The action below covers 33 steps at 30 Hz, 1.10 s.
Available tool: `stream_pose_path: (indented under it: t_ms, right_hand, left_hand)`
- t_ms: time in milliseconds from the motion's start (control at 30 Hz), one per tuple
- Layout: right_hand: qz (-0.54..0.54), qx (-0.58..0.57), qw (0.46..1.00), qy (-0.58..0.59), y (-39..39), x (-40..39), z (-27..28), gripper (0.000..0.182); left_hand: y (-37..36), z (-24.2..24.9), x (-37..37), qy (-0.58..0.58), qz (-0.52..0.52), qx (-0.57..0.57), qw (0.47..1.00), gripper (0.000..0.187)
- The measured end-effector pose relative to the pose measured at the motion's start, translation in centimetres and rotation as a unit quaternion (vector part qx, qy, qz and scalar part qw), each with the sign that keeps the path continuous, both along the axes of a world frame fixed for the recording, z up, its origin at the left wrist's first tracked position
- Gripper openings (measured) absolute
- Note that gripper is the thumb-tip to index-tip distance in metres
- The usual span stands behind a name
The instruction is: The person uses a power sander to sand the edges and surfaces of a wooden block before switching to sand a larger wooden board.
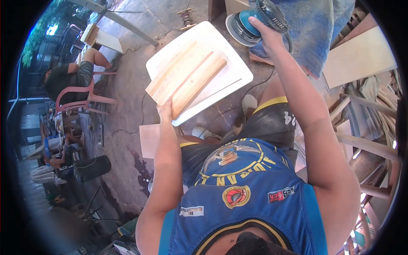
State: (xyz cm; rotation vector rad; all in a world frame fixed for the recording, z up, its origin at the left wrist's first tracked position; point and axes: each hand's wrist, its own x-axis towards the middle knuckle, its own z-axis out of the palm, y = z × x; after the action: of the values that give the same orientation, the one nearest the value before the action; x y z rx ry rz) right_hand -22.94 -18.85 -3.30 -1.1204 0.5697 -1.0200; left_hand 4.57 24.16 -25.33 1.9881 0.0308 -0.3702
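Note:
My right hand (268, 35) is wrapped round a teal and black orbital sander (251, 22), held off to the right of a white tabletop (212, 39). The sander's round pad faces left and down, apart from the wood. On the white top lies a light wooden board (199, 83) with a long slot or gap and a reddish strip along it. My left hand (165, 111) grips the board's near end at the tabletop's edge, thumb on top; its other fingers are partly hidden.
Blue cloth (297, 34) hangs at the right beside a pale wooden panel (361, 57) and stacked wood pieces. A person sits on a pink plastic chair (87, 94) at the left. Cords cross the concrete floor (123, 80); a wire spool (186, 19) stands beyond.

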Motion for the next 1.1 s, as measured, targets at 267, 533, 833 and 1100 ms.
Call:
stream_pose_path:
  t_ms: [267, 533, 833, 1100]
  right_hand:
    - [-0.001, 0.002, 1.0, -0.02, -0.5, 0.8, -1.3, 0.053]
    - [0.02, -0.012, 1.0, -0.014, -0.4, 0.5, -1.5, 0.056]
    - [0.038, 0.036, 0.998, -0.039, 1.0, 0.8, -1.9, 0.056]
    - [0.053, 0.085, 0.993, -0.066, 3.9, 1.3, 0.8, 0.045]
  left_hand:
    - [-4.0, 7.7, -8.6, -0.259, -0.264, 0.483, 0.793, 0.105]
    - [-1.6, 5.6, -5.9, -0.252, -0.405, 0.459, 0.75, 0.094]
    - [2.9, 0.5, -3.7, 0.019, -0.055, 0.158, 0.986, 0.094]
    - [0.2, 2.7, -6.3, 0.083, 0.023, 0.052, 0.995, 0.082]
